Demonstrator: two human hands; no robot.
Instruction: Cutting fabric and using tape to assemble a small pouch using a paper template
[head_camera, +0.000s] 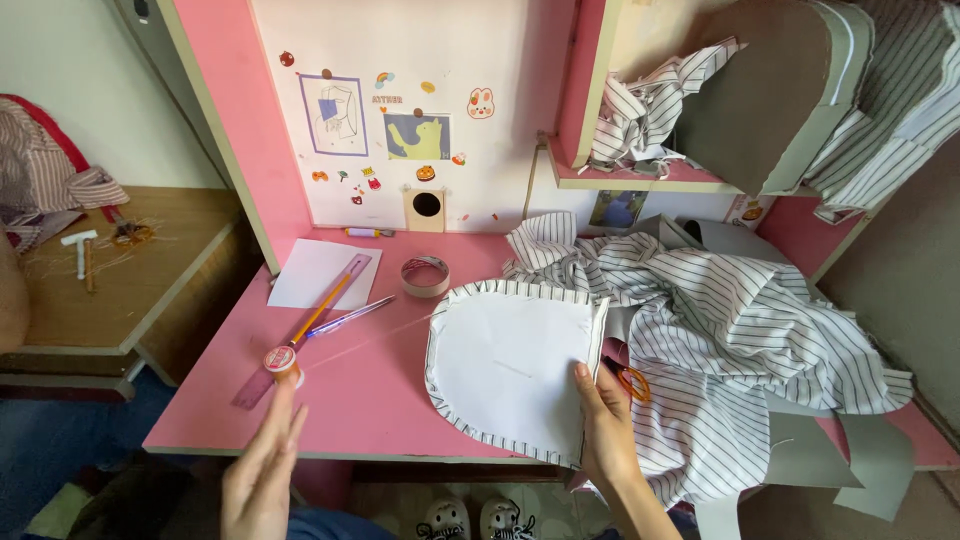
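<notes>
my right hand (603, 425) pins the white paper pattern (510, 365) on the striped fabric (720, 330) near the bench's front edge while my left hand (262, 470), flat and empty, is nearest the small spool (282, 361).

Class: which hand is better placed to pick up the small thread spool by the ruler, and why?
Left. The left hand is open just below the thread spool; the right hand grips the paper pattern's edge.

White rounded pattern piece (510, 370) lies flat on striped fabric (720, 330).
</notes>
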